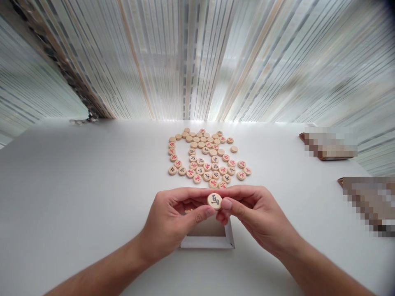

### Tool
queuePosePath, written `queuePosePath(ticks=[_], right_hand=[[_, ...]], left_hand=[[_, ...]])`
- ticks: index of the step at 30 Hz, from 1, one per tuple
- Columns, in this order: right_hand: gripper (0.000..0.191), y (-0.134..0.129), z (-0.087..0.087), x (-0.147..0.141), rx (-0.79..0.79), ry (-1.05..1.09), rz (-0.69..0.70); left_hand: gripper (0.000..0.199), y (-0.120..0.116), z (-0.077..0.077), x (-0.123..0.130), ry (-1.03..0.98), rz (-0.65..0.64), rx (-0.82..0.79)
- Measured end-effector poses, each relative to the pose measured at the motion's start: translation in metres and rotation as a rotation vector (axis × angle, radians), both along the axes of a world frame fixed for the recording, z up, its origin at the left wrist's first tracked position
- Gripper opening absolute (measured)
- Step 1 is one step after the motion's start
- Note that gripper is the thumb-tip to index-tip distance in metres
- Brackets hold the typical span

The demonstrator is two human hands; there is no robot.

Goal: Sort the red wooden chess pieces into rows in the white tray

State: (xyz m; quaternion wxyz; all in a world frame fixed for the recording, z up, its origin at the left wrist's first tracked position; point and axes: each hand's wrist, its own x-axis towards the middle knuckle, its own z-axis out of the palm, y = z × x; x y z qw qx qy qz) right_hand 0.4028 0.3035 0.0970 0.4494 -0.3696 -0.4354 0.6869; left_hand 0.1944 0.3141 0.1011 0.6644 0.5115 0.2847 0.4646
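Between my two hands is a round wooden xiangqi piece (214,201) with a black character facing me. My left hand (177,218) pinches it from the left, thumb below and fingers behind. From the right, my right hand (251,211) grips the same piece with its thumb at the edge. Below them stands a shallow open box (207,242) with a white rim, partly covered by my hands. A light piece shows in part behind my left fingers. Beyond my hands, many more xiangqi pieces (207,166) lie spread out, some with red or black characters up, others blank side up.
All this rests on a white table (92,185). At the right are two brown-edged objects, one farther back (330,144) and one nearer (370,203), both blurred by pixelation. A striped curtain (173,61) hangs along the table's far edge.
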Motion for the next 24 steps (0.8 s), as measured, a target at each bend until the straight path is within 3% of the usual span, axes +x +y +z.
queuePosePath(ticks=[11, 16, 24], right_hand=[[0.017, 0.0039, 0.0038, -0.0054, 0.059, 0.101, -0.016], [0.022, 0.0029, 0.0076, -0.0071, 0.122, 0.104, -0.035], [0.018, -0.0009, 0.007, -0.0085, 0.228, -0.008, -0.092]], left_hand=[[0.026, 0.0041, 0.0053, -0.0018, 0.123, 0.021, 0.026], [0.03, 0.0047, 0.0037, -0.0019, 0.189, 0.03, 0.135], [0.027, 0.003, 0.0009, -0.0014, 0.212, 0.065, 0.164]])
